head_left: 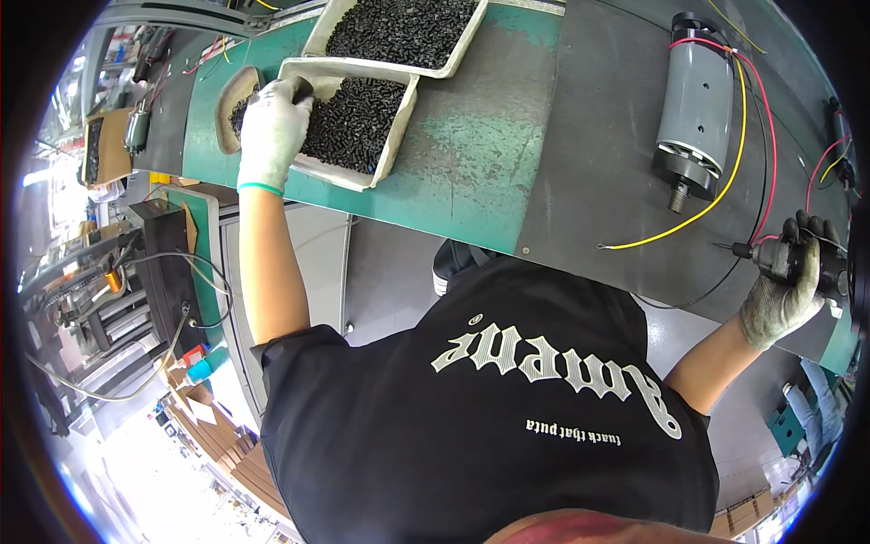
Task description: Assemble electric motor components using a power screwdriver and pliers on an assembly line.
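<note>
Two gloved hands at work, well apart across a green bench (471,172). Left hand (272,131), in a white knit glove, lies palm down over the near-left corner of a shallow cream tray (399,113) filled with small black screws (353,113); fingers curled together, tips dipped into the pile, though whether anything is pinched between them cannot be told, since the glove hides it. The screws lie directly under and just right of this hand, heaped loose with no common direction; they read as short, dark, matte pieces. A second, larger tray (467,41) of the same black parts sits just beyond, touching or nearly so. A small oval dish (231,109) sits just left of the hand. Right hand (784,295), in a soiled grey glove, is closed around a dark power screwdriver (788,257), its bit pointing left toward a black mat (598,136). On that mat rests a grey cylindrical motor (696,104), long axis running away from the person, shaft end nearer, with red and yellow wires (725,181) trailing alongside. The right hand is the nearer one to the motor; the left is the only one at the screws.
</note>
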The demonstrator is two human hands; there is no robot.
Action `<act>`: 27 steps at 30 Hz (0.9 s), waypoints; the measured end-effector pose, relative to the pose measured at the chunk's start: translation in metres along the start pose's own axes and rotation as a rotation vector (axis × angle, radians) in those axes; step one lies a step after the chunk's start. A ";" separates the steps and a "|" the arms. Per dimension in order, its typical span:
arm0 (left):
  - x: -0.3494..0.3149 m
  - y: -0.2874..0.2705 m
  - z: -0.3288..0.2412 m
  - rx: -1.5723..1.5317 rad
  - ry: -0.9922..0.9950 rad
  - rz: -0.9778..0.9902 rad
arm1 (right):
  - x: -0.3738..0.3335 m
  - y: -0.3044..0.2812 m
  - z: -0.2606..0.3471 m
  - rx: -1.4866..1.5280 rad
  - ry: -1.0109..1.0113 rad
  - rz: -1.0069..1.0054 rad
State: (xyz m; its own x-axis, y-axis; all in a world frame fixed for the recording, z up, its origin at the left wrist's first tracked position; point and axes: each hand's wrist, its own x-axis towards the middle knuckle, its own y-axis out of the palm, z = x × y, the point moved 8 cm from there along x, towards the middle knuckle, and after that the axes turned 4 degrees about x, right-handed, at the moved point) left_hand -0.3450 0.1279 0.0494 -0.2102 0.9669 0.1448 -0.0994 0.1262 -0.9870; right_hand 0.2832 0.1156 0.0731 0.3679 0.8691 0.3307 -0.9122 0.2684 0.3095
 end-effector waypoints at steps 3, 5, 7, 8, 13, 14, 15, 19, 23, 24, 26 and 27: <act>0.003 0.008 -0.009 0.126 -0.010 0.107 | -0.002 0.003 0.000 0.001 0.001 0.005; 0.004 0.010 -0.010 0.122 0.015 0.091 | -0.004 0.005 0.000 -0.011 0.003 -0.010; 0.003 0.012 -0.010 0.124 0.054 0.063 | -0.004 0.005 0.000 -0.007 0.004 -0.009; 0.003 0.012 -0.008 0.121 0.058 0.061 | -0.004 0.005 0.000 0.000 0.011 -0.008; -0.003 0.008 -0.012 0.006 0.110 -0.001 | -0.005 0.008 0.000 -0.018 0.000 -0.009; -0.005 0.007 -0.012 -0.049 0.098 0.002 | -0.005 0.008 0.000 -0.018 -0.002 -0.011; -0.005 0.007 -0.013 -0.104 0.085 0.004 | -0.004 0.009 0.000 -0.019 0.002 -0.007; -0.001 0.011 -0.013 -0.088 0.013 0.042 | -0.003 0.012 0.001 -0.030 0.004 0.000; 0.002 0.008 -0.029 -0.050 0.014 0.011 | -0.005 0.018 0.006 -0.050 -0.009 -0.003; 0.005 0.013 -0.028 -0.024 0.022 0.007 | -0.006 0.018 0.006 -0.056 -0.006 -0.006; 0.003 0.015 -0.030 -0.014 0.016 -0.028 | -0.006 0.018 0.008 -0.051 -0.006 -0.007; 0.000 0.013 -0.030 0.004 -0.002 -0.051 | -0.007 0.021 0.010 -0.057 -0.025 -0.016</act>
State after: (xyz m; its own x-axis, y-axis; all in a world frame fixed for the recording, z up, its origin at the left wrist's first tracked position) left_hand -0.3172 0.1359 0.0348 -0.2070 0.9587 0.1951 -0.1143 0.1743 -0.9780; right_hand 0.2637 0.1107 0.0864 0.3865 0.8539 0.3486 -0.9147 0.3063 0.2638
